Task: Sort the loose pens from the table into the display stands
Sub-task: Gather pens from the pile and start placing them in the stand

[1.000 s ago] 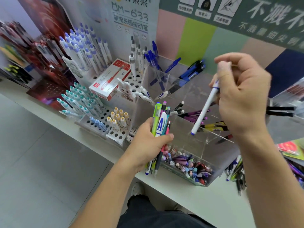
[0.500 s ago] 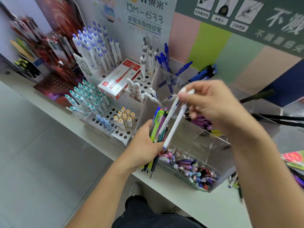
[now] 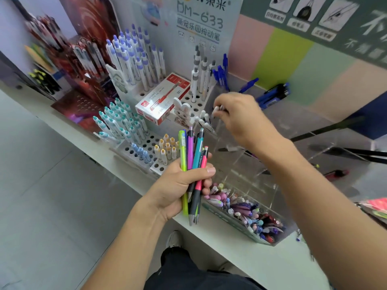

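The right hand [image 3: 238, 118] has swung from 3 o'clock to 12, fingers now pinching the white pens [image 3: 216, 109] over the white stand's [image 3: 194, 105] holes, so slotting looks imminent; the left hand [image 3: 180, 185] still grips the coloured pens [image 3: 191, 155] at centre

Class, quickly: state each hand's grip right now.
Left hand: holding a bundle of coloured pens.
Right hand: pinching white pens by their tops.
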Motion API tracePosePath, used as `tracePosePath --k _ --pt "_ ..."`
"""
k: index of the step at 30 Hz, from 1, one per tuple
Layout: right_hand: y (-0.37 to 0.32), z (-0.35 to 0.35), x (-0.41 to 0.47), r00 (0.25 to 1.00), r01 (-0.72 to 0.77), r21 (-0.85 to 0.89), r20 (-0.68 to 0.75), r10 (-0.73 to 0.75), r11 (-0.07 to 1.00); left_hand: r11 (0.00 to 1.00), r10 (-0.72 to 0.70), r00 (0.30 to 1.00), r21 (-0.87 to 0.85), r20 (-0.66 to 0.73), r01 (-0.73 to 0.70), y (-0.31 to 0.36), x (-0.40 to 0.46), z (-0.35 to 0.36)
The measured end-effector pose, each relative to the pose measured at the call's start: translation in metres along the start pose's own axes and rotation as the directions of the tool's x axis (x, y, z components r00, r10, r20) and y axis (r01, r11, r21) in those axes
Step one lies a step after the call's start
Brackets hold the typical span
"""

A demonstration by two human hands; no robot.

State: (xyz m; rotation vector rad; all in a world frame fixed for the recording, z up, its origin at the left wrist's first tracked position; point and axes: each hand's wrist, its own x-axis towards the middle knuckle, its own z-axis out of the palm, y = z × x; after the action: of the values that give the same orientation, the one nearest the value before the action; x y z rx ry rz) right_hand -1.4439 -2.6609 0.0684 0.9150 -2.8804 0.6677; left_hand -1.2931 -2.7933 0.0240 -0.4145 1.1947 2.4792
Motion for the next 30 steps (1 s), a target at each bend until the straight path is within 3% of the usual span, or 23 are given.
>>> tracePosePath --k 3,6,9,10,11,13,14,16,18,20,23,25,28,30 --pt "-0.004 0.007 -0.004 0.988 -0.096 -0.125 0.112 0.110 0.987 0.997 0.002 1.000 0.078 -0.025 0.000 -0.001 -0.002 0.002" --pt "-0.014 0.001 -0.010 0.985 -0.096 -0.201 0.123 0.122 0.975 0.989 0.011 1.000 0.148 -0.006 -0.009 -0.002 -0.004 0.007" --pt "-0.015 -0.016 -0.029 0.985 -0.162 -0.011 -0.062 0.161 0.987 0.978 0.011 1.000 0.209 0.014 -0.013 -0.004 -0.004 0.013" --pt "-0.015 -0.024 -0.039 0.974 -0.201 0.102 -0.081 0.210 0.974 0.975 0.006 1.000 0.223 0.025 -0.012 -0.005 -0.003 0.015" --pt "-0.014 -0.029 -0.050 0.967 -0.249 0.192 -0.007 0.255 0.949 0.974 -0.007 0.999 0.226 0.048 -0.004 -0.006 -0.002 0.016" --pt "-0.011 -0.033 -0.073 0.915 -0.386 0.413 0.287 0.284 0.825 0.982 -0.060 0.989 0.188 0.138 0.033 -0.009 0.000 0.020" --pt "-0.009 -0.033 -0.083 0.879 -0.462 0.557 0.391 0.273 0.691 0.986 -0.090 0.977 0.157 0.192 0.060 -0.011 0.001 0.023" --pt "0.003 -0.030 -0.094 0.849 -0.527 0.735 0.434 0.301 0.426 0.987 -0.129 0.957 0.126 0.261 0.099 -0.015 0.004 0.029" --pt "0.013 -0.032 -0.103 0.841 -0.519 0.791 0.404 0.361 0.325 0.984 -0.149 0.951 0.137 0.272 0.115 -0.018 0.009 0.036" --pt "0.020 -0.036 -0.111 0.830 -0.500 0.815 0.355 0.430 0.292 0.979 -0.166 0.953 0.157 0.252 0.129 -0.022 0.013 0.045" --pt "0.031 -0.045 -0.120 0.813 -0.465 0.841 0.283 0.508 0.276 0.969 -0.177 0.962 0.211 0.208 0.133 -0.028 0.019 0.055" --pt "0.034 -0.054 -0.125 0.806 -0.390 0.861 0.147 0.573 0.327 0.950 -0.160 0.972 0.294 0.173 0.104 -0.032 0.022 0.058" --pt "0.039 -0.073 -0.135 0.751 -0.210 0.802 -0.234 0.617 0.560 0.884 -0.085 0.994 0.464 0.065 0.045 -0.040 0.026 0.065" --pt "0.040 -0.087 -0.141 0.792 -0.157 0.689 -0.341 0.507 0.708 0.798 -0.001 1.000 0.602 -0.011 0.007 -0.045 0.029 0.069"
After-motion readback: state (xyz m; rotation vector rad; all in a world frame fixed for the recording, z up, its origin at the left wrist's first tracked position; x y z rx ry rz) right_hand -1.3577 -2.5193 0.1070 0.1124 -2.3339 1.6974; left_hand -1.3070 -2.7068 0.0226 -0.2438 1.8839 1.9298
